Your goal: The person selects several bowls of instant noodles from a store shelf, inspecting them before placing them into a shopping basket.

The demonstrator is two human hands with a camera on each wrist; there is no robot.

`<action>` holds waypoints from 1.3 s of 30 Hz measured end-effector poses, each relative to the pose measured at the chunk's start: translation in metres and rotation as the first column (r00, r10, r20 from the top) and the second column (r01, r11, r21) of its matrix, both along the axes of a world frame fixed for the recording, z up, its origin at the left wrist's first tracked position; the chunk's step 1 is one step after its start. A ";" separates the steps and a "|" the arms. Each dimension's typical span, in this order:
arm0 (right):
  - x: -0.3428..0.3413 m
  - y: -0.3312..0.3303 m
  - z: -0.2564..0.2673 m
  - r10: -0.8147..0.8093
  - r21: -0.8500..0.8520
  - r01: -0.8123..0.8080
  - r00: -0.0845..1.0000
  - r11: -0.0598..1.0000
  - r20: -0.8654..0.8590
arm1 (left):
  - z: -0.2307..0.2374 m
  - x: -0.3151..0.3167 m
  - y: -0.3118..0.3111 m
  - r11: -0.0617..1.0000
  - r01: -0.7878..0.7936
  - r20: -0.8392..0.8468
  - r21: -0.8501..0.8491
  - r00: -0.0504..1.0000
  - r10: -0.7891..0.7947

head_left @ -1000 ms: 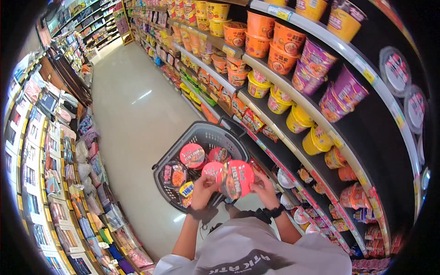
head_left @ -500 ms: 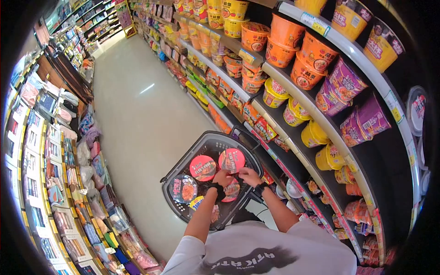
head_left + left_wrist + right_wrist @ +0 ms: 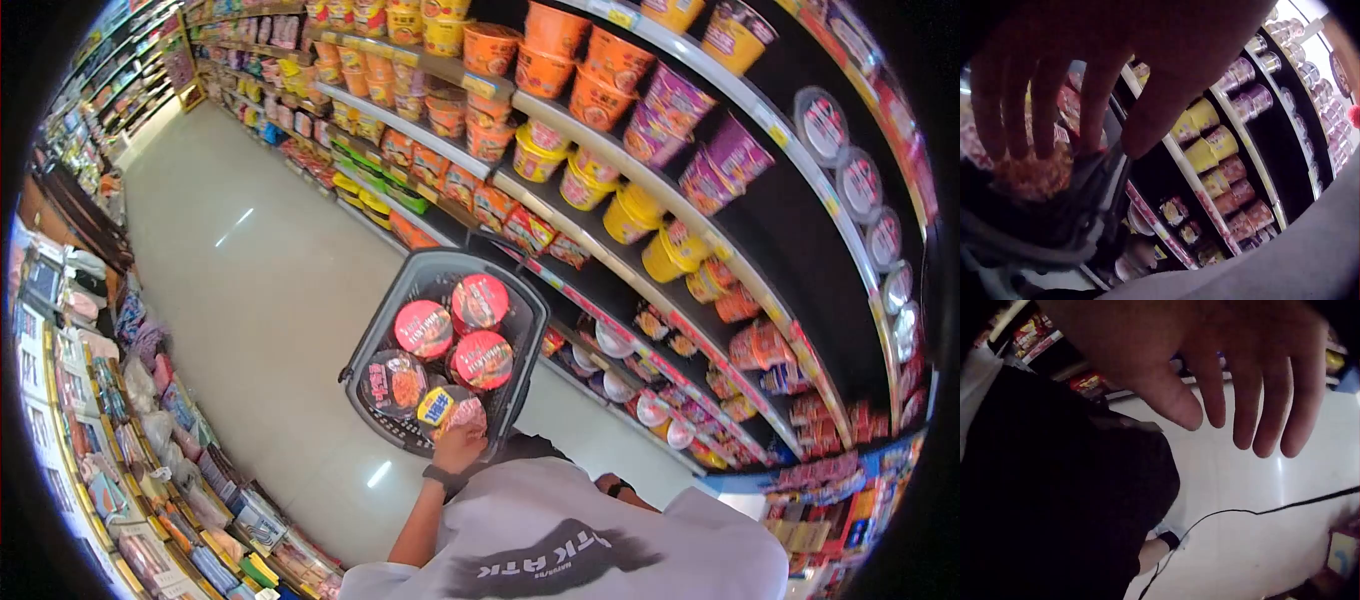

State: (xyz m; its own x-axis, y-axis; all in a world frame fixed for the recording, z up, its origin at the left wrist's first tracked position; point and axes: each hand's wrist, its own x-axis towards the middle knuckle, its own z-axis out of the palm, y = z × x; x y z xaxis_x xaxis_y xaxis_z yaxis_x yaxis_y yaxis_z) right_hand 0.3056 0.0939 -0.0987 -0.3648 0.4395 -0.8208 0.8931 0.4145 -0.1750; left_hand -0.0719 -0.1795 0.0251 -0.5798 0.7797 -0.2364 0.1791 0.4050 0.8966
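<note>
Our left hand (image 3: pixel 458 448), fingers extended, reaches over yellow-labelled bowl (image 3: pixel 444 409) in near end of basket (image 3: pixel 537 322); our right hand (image 3: pixel 1229 356) hangs slack. Bowl likely light, crushable; we'd grasp rim.

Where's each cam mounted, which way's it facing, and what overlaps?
Head: worn on the head, facing forward and down at the basket and shelves; left hand, part of the right arm and shirt show.
Left wrist: on that wrist, facing basket and shelves; its fingers show.
Right wrist: on that wrist, facing the floor; right hand and dark clothing show.
Head and left wrist share left hand, basket, yellow tubs.
</note>
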 end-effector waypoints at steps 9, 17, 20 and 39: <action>0.068 -0.099 0.011 -0.268 0.070 0.270 0.963 0.960 -0.036 | 0.014 -0.017 0.058 0.988 0.026 0.219 0.152 0.974 -0.060; 0.049 -0.089 0.104 -0.402 0.059 0.408 0.910 0.911 -0.099 | -0.044 -0.145 0.155 0.962 -0.265 0.678 0.066 0.719 0.152; 0.108 -0.095 0.083 -0.925 -0.275 0.884 0.354 0.379 -0.137 | -0.036 -0.150 0.167 0.910 -0.405 0.660 -0.094 0.658 0.361; 0.253 -0.196 0.017 -0.391 0.065 0.391 0.920 0.918 -0.021 | -0.048 -0.153 0.160 0.918 -0.393 0.698 -0.050 0.644 0.314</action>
State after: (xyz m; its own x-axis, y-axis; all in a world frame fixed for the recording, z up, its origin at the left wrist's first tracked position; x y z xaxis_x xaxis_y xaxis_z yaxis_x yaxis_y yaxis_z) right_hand 0.5589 -0.1017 -0.0814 -0.1583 0.6017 -0.7829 0.9852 0.0432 -0.1660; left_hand -0.2245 -0.0196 -0.0231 -0.5248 0.5910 -0.6126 -0.6325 0.2109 0.7453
